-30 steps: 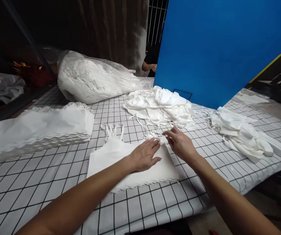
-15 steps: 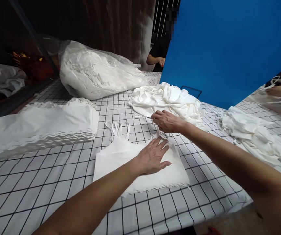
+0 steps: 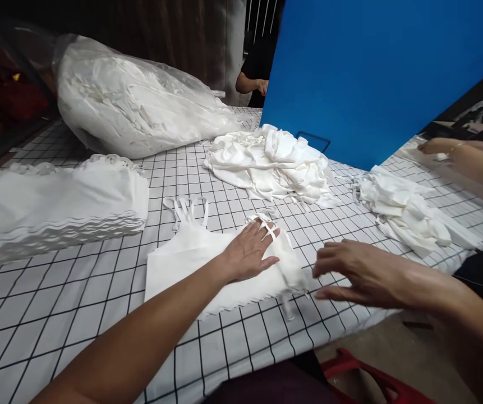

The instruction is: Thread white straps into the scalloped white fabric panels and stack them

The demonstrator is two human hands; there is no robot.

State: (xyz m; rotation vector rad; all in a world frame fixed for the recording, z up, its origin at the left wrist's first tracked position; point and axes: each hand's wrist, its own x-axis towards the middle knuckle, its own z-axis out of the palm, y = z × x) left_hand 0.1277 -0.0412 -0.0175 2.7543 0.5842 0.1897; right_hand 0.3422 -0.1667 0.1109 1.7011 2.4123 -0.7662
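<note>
My left hand [image 3: 250,251] lies flat, fingers spread, on a small stack of flat white cloth pieces [image 3: 182,265] with strap loops; one loop crosses its fingertips. My right hand [image 3: 353,273] hovers with fingers apart just right of the stack, near the table's front edge, holding nothing. A loose heap of crumpled white cloth pieces [image 3: 275,165] lies beyond both hands.
A tall neat stack of white pieces [image 3: 56,205] sits at the left, a clear plastic bag of white cloth [image 3: 132,104] behind it. Another white heap [image 3: 405,210] lies right. A blue board [image 3: 371,73] stands behind. Other people's hands [image 3: 455,154] show at right and at the back.
My right hand has pulled back from the loose heap to the front right of the small stack. My left hand stayed pressed on the stack. The view shifted slightly.
</note>
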